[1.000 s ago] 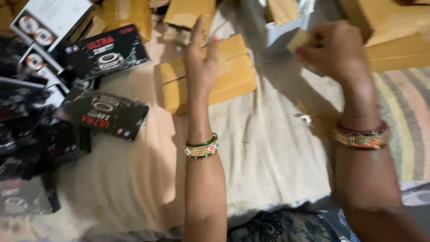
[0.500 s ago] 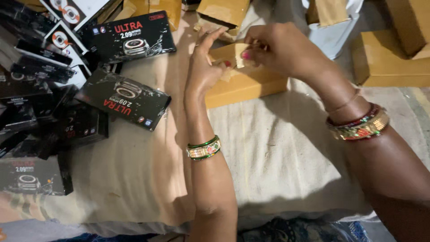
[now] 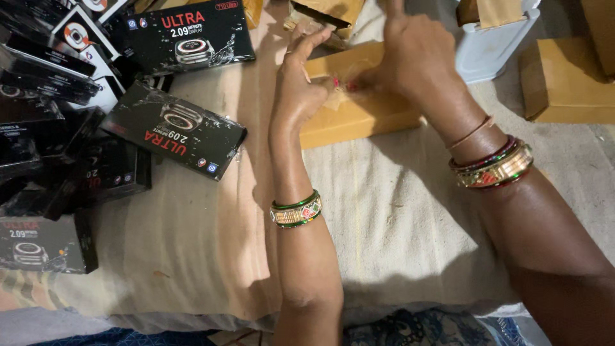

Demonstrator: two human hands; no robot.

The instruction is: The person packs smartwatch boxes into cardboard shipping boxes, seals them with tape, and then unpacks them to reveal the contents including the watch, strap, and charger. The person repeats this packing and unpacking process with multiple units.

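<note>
Both hands meet over the top of a flat tan cardboard box (image 3: 359, 102): the left hand (image 3: 301, 86) rests on its near left end with fingers stretched up and loosely spread, and the right hand (image 3: 410, 61) presses down on the middle, fingertips curled toward the left hand. Between the two sets of fingertips there seems to be a bit of clear film or tape pinched against the box top, though the view is too blurred there to be sure, so neither hand can be said to be closed on anything. The box is plain, mustard-brown, long and shallow, with its broad face up. Its long axis runs left to right across the view, the right end tipped a little toward the person. It lies on a pale cloth (image 3: 384, 230), under both palms, with its right end poking out from beneath the right wrist. Each wrist wears green, red and gold bangles. To the left, well apart from the hands, lies a heap of black product boxes (image 3: 173, 128) picturing a watch. More tan boxes (image 3: 564, 83) and a pale blue-white container (image 3: 493, 45) sit beyond and to the right
</note>
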